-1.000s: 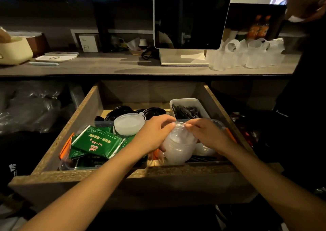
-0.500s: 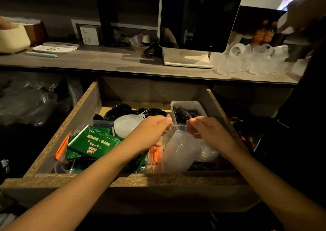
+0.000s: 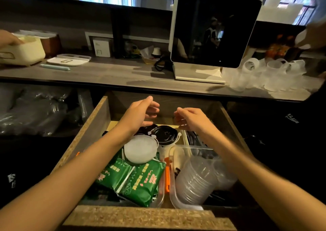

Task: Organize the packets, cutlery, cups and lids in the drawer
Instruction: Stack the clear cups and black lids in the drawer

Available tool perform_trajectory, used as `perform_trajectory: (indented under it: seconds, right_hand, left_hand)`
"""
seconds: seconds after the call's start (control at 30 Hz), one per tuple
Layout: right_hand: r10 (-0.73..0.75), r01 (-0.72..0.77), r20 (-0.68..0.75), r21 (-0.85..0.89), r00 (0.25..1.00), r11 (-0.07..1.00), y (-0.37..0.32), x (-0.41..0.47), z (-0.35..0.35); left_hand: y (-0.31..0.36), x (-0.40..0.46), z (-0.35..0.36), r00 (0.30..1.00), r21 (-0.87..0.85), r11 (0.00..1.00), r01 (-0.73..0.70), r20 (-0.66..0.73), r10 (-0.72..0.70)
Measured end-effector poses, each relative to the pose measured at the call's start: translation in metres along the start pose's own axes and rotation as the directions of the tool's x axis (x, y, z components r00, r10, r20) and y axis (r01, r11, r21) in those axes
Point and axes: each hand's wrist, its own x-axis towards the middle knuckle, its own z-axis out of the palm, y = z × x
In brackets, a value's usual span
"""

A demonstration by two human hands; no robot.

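Centre of frame: open wooden drawer [image 3: 91, 125], seen from above, front edge at bottom. Over its far end, left hand [image 3: 141, 111] and right hand [image 3: 191, 117] w/ fingers loosely curled, half open, palms turned toward each other, gap between; neither holding anything, neither touching the contents.

Lower right of drawer: stack of clear cups [image 3: 195, 181] lying tilted on its side inside a clear plastic bin [image 3: 173, 195], w/ more clear cups [image 3: 224, 174] just behind to the right. Lower centre-left: green packets [image 3: 141, 181] piled in a second clear bin, overlapping each other. Frosted round lid [image 3: 140, 149] resting on top of packets' far edge. Just beyond it, black lids [image 3: 165, 134] stacked near the drawer's back. Right of those, below right wrist: white tray w/ dark cutlery [image 3: 194, 139], partly hidden by the forearm; pieces too dark to tell apart. Orange clip [image 3: 167, 176] between the two bins.

Upper part of frame: grey counter [image 3: 109, 75] across the width. Dark-screened tablet on white stand [image 3: 214, 29] at upper centre-right. Right of it, cluster of frosted cups [image 3: 268, 74] on the counter. Upper left: cream box [image 3: 24, 52] w/ another person's hand on it, plus white tray [image 3: 68, 60] beside.
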Motion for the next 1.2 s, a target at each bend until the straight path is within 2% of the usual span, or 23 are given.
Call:
perform_trajectory:
  seconds: [0.07, 0.13, 0.27, 0.37, 0.5, 0.73, 0.9, 1.0, 1.07, 1.2]
  right_hand:
    - [0.036, -0.026, 0.037, -0.240, 0.999, 0.970, 0.011, 0.025, 0.007]
    - [0.078, -0.028, 0.090, -0.457, 0.993, 0.889, 0.025, 0.044, 0.012]
    - [0.196, -0.024, 0.208, -0.626, 0.958, 0.779, 0.054, 0.068, 0.024]
    - [0.209, -0.011, 0.217, -0.667, 0.953, 0.745, 0.070, 0.085, 0.031]
    - [0.120, -0.013, 0.154, -0.558, 0.981, 0.830, 0.078, 0.095, 0.030]
    - [0.024, -0.027, -0.016, -0.252, 1.000, 0.967, 0.071, 0.103, 0.018]
    - [0.040, -0.032, 0.034, -0.209, 0.999, 0.977, 0.073, 0.096, 0.023]
    - [-0.054, 0.049, -0.099, -0.059, 0.994, 0.997, 0.061, 0.089, 0.023]
    - [-0.066, 0.075, -0.196, 0.039, 0.978, 0.996, 0.043, 0.085, 0.018]
    - [-0.080, 0.123, -0.156, 0.291, 0.985, 0.949, -0.006, 0.066, 0.017]
  left_hand:
    - [-0.010, 0.017, -0.010, 1.000, 0.034, 0.999, 0.018, -0.007, -0.017]
    - [-0.021, 0.032, -0.018, 0.999, 0.067, 0.997, 0.047, -0.003, -0.047]
    - [-0.041, 0.058, -0.031, 0.990, 0.110, 0.986, 0.127, 0.039, -0.132]
    - [-0.053, 0.072, -0.037, 0.979, 0.147, 0.977, 0.157, 0.107, -0.174]
    - [-0.066, 0.087, -0.038, 0.972, 0.129, 0.976, 0.174, 0.138, -0.192]
    - [-0.088, 0.092, -0.041, 0.974, -0.067, 0.979, 0.192, 0.136, -0.182]
    - [-0.084, 0.085, -0.052, 0.978, -0.091, 0.979, 0.182, 0.118, -0.171]
    - [-0.065, 0.082, -0.050, 0.981, -0.077, 0.985, 0.156, 0.124, -0.146]
    - [-0.052, 0.076, -0.047, 0.983, -0.059, 0.990, 0.131, 0.135, -0.122]
    - [-0.024, 0.057, -0.036, 0.973, -0.114, 0.988, 0.101, 0.220, -0.074]
